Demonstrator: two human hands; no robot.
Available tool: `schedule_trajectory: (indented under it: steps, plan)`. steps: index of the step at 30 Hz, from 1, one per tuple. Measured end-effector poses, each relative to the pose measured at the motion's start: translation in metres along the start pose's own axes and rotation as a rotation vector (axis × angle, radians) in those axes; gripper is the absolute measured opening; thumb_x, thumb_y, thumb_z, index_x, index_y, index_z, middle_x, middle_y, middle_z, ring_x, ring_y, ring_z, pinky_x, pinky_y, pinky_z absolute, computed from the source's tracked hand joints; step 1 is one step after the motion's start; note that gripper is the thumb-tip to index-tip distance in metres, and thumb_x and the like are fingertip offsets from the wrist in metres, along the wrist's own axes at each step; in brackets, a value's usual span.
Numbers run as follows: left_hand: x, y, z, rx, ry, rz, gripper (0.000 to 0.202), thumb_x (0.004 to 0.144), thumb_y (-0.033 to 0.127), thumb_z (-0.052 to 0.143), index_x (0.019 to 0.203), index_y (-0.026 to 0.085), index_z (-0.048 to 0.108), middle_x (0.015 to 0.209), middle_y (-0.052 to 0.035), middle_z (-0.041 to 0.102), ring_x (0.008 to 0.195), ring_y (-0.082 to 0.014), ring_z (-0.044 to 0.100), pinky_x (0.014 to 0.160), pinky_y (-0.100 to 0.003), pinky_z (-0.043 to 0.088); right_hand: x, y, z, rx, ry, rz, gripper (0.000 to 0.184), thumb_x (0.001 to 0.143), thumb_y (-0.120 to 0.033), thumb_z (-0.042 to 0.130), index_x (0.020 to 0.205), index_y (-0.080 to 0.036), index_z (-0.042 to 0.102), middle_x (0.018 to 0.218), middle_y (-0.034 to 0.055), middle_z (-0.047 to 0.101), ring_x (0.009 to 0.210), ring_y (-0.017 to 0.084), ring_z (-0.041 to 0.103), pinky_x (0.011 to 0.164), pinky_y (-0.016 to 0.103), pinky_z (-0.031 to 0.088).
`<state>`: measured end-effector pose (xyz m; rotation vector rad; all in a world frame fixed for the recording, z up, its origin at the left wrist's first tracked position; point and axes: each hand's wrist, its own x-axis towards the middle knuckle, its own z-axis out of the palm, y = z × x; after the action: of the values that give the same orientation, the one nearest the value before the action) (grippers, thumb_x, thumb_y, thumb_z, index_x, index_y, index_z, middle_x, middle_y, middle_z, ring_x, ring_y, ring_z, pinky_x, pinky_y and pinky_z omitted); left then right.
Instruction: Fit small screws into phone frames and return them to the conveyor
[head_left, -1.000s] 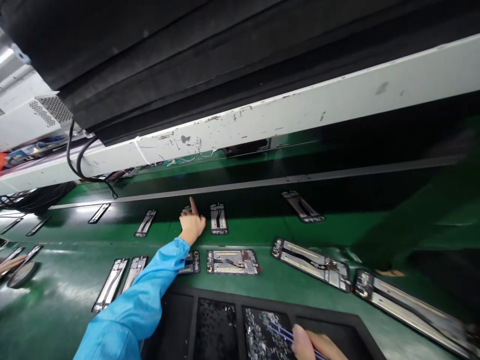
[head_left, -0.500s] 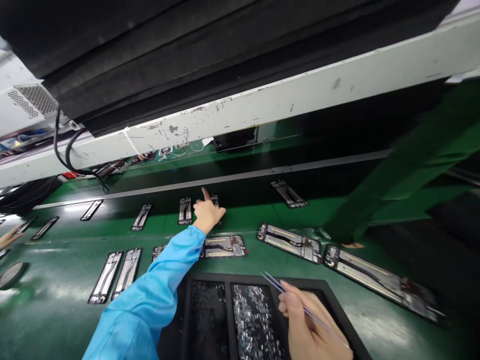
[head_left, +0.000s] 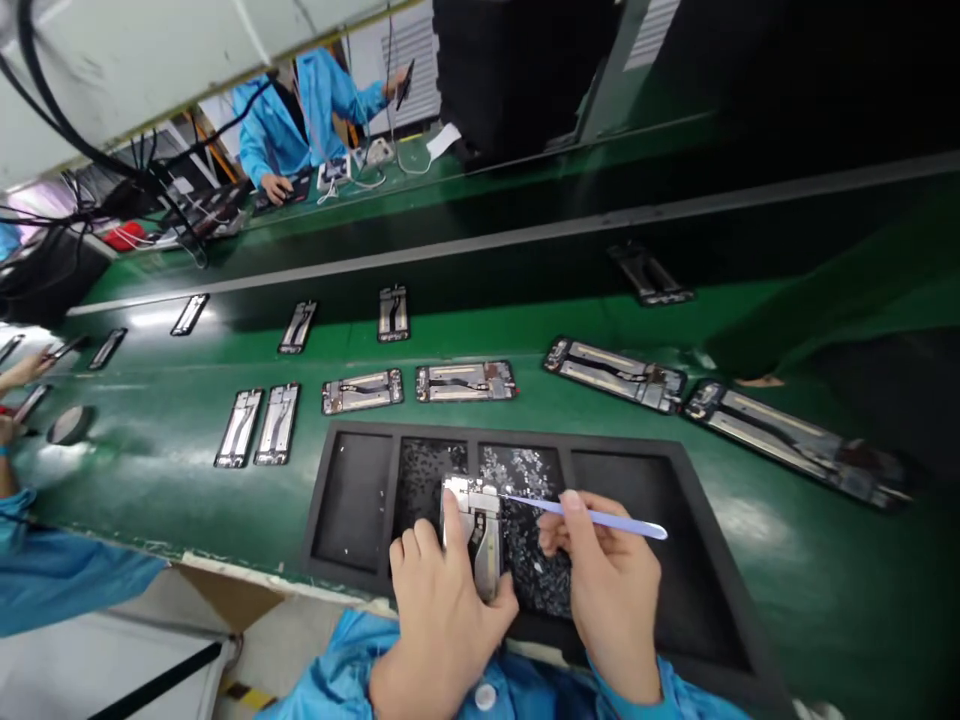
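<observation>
The left hand point(head_left: 442, 610) grips a phone point(head_left: 489, 555) over a black tray point(head_left: 525, 437), with one finger lying on the phone's top end and the thumb by its side. The right hand point(head_left: 611, 580) pinches purple tweezers point(head_left: 607, 520) between its fingers. Their tip is right by the phone's edge; I can't tell if it touches. Tiny shiny bits point(head_left: 536, 575) lie in the tray. More phones point(head_left: 465, 381) lie on the green table point(head_left: 172, 500).
</observation>
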<state>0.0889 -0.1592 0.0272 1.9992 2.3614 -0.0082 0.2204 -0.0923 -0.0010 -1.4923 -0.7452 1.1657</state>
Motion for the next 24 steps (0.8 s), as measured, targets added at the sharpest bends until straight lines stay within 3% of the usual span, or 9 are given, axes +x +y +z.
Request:
schedule_trajectory:
  steps: [3,6,10,14,20,24]
  plan:
    - [0.013,-0.011,-0.008,-0.029,-0.016,0.059,0.098,0.077,0.060,0.081,0.153,0.009,0.046,0.099,-0.0125,0.057,0.088,-0.0331,0.057,0.078,-0.050,0.049,0.000,-0.004,0.004,-0.086,-0.029,0.003,0.048,0.083,-0.064,0.076,0.089,-0.018,0.065,0.068,0.0035,0.070,0.053,0.015,0.062,0.052,0.027,0.054]
    - [0.045,-0.029,-0.023,-0.119,-0.054,0.276,0.076,0.086,0.051,0.079,0.143,0.006,0.054,0.112,-0.0175,0.059,0.099,-0.0348,0.057,0.083,-0.050,0.051,0.002,-0.004,0.007,-0.161,-0.057,0.003,0.048,0.084,-0.065,0.073,0.088,-0.018,0.066,0.069,0.0049,0.072,0.056,0.017,0.066,0.054,0.027,0.056]
    - [0.103,-0.052,-0.030,-0.220,-0.148,0.611,0.038,0.095,0.038,0.073,0.124,0.016,0.064,0.120,-0.0106,0.062,0.110,-0.0278,0.057,0.092,-0.041,0.050,0.005,0.002,0.009,-0.230,-0.061,0.024,0.046,0.086,-0.064,0.072,0.090,-0.018,0.069,0.072,0.0067,0.075,0.060,0.020,0.071,0.059,0.029,0.058]
    - [0.147,-0.062,-0.021,-0.288,-0.237,0.850,0.026,0.097,0.037,0.073,0.114,0.018,0.068,0.112,-0.0064,0.064,0.103,-0.0228,0.060,0.090,-0.036,0.049,0.008,0.003,0.010,-0.268,-0.057,0.045,0.046,0.086,-0.064,0.071,0.090,-0.019,0.069,0.074,0.0088,0.077,0.062,0.023,0.074,0.059,0.032,0.061]
    - [0.170,-0.064,-0.013,-0.377,-0.268,0.985,0.020,0.098,0.036,0.072,0.105,0.017,0.069,0.108,-0.0055,0.065,0.099,-0.0198,0.062,0.090,-0.032,0.047,0.009,-0.008,0.015,-0.335,-0.009,0.083,0.049,0.086,-0.066,0.069,0.083,-0.018,0.072,0.069,0.0088,0.076,0.058,0.023,0.074,0.057,0.031,0.062]
    - [0.176,-0.065,-0.004,-0.416,-0.257,1.035,0.027,0.098,0.043,0.070,0.102,0.017,0.069,0.105,-0.0060,0.065,0.095,-0.0199,0.061,0.088,-0.032,0.047,0.008,-0.012,0.018,-0.367,0.012,0.102,0.050,0.086,-0.068,0.068,0.079,-0.018,0.072,0.069,0.0087,0.076,0.058,0.022,0.073,0.058,0.030,0.062]
